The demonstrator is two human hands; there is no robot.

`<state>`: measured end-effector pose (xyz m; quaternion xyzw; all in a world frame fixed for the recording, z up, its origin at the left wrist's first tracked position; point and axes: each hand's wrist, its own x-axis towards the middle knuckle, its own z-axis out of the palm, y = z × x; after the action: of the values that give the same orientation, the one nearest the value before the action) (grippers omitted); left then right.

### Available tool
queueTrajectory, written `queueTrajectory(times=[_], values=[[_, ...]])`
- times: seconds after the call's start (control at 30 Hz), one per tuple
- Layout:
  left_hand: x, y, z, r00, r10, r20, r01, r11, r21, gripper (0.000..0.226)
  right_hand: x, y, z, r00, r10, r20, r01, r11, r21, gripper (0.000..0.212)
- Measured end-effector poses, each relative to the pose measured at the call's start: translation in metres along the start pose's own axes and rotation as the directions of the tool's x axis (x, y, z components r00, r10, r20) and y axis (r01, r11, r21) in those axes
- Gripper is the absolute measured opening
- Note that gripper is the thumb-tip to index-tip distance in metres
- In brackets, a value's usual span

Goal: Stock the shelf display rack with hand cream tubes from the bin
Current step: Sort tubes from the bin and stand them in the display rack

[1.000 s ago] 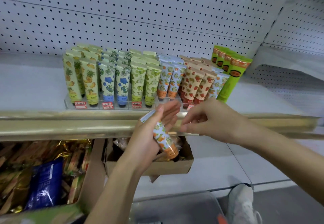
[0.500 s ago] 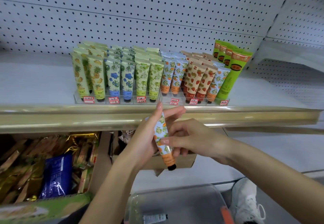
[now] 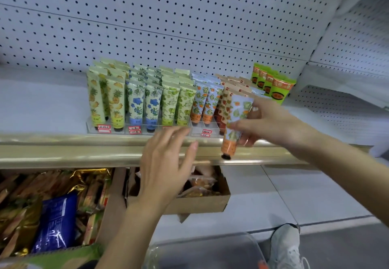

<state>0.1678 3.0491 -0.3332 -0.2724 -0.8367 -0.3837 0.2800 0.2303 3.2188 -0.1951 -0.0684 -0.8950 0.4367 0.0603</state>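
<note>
My right hand [image 3: 271, 123] pinches a hand cream tube [image 3: 235, 121] with an orange-fruit print, cap down, just in front of the right part of the clear display rack [image 3: 147, 130]. The rack stands on the white shelf and holds rows of upright tubes: pineapple [image 3: 114, 102], blue flower [image 3: 136, 104], green, orange-fruit [image 3: 201, 104] and strawberry prints. My left hand [image 3: 166, 163] hovers with relaxed fingers in front of the gold shelf edge [image 3: 63, 150], holding nothing. The clear plastic bin [image 3: 210, 252] sits at the bottom of the view.
Taller green tubes [image 3: 277, 87] stand right of the rack. Below the shelf are a cardboard box [image 3: 200, 203] of snacks and a larger box with gold and blue packets [image 3: 54, 222]. A white shoe [image 3: 286, 245] is on the floor.
The tube passed from my left hand to my right hand, which lifted it up and right toward the rack. My left hand let go and spread its fingers.
</note>
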Motion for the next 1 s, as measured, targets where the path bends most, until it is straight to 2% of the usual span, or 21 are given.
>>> queueTrajectory(times=[0.1,0.2,0.47,0.8,1.0], values=[[0.0,0.001,0.012,0.989,0.058,0.137,-0.073,0.992,0.106,0.055,0.017,-0.009,-0.012,0.99,-0.074,-0.123,0.064,0.995,-0.078,0.022],[-0.004,-0.001,0.019,0.981,0.083,0.175,-0.115,0.976,0.185,0.058,0.033,-0.015,-0.017,0.981,-0.116,-0.156,0.091,0.983,-0.16,0.016],[-0.003,-0.005,0.023,0.969,0.095,0.229,-0.153,0.956,0.251,0.064,0.062,-0.031,-0.02,0.986,-0.122,-0.111,0.071,0.922,-0.381,0.024],[-0.002,-0.005,0.026,0.959,0.098,0.267,-0.18,0.935,0.304,0.067,0.07,-0.023,-0.013,0.967,-0.19,-0.171,0.088,0.875,-0.475,0.015],[-0.003,-0.006,0.026,0.954,0.091,0.286,-0.182,0.932,0.314,0.065,0.073,-0.016,-0.009,0.974,-0.177,-0.138,0.084,0.856,-0.51,0.017]])
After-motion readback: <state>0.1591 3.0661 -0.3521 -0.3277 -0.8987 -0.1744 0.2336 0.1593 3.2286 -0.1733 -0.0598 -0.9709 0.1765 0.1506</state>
